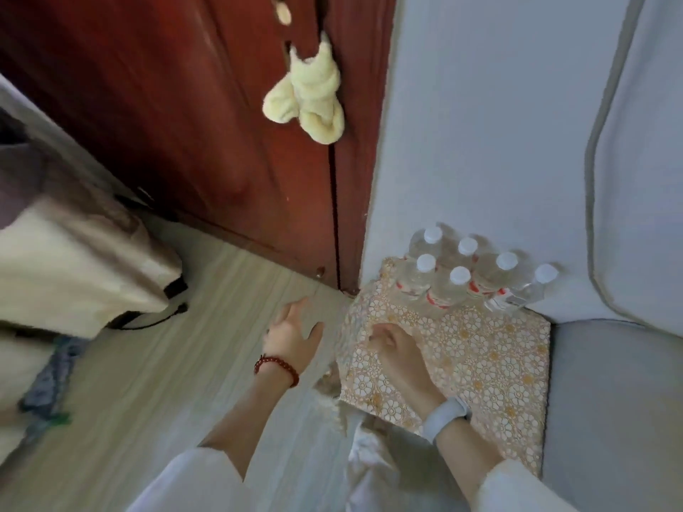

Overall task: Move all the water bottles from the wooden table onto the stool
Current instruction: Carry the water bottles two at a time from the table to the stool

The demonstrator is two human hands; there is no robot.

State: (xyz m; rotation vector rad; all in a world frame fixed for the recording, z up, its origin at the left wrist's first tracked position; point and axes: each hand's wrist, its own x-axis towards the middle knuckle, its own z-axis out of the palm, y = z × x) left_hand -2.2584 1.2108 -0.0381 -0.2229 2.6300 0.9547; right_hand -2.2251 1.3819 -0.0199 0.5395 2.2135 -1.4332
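Several clear water bottles [452, 290] with white caps and red labels stand bunched together at the far edge of a low square top covered in a floral gold-and-white cloth [491, 364], against the wall. The rightmost bottle [532, 291] leans to the right. My right hand [401, 358], with a pale wristband, lies over the near-left corner of the cloth, fingers curled; a blurred pale shape beside it hides what, if anything, it grips. My left hand [294, 338], with a red bead bracelet, hovers over the floor left of that corner, fingers spread and empty.
A red-brown wooden door [184, 105] with a yellow towel [306, 94] hanging from it stands ahead. A grey sofa [610, 382] flanks the cloth-covered top on the right. A cream bag [74, 267] sits on the pale wood floor at the left.
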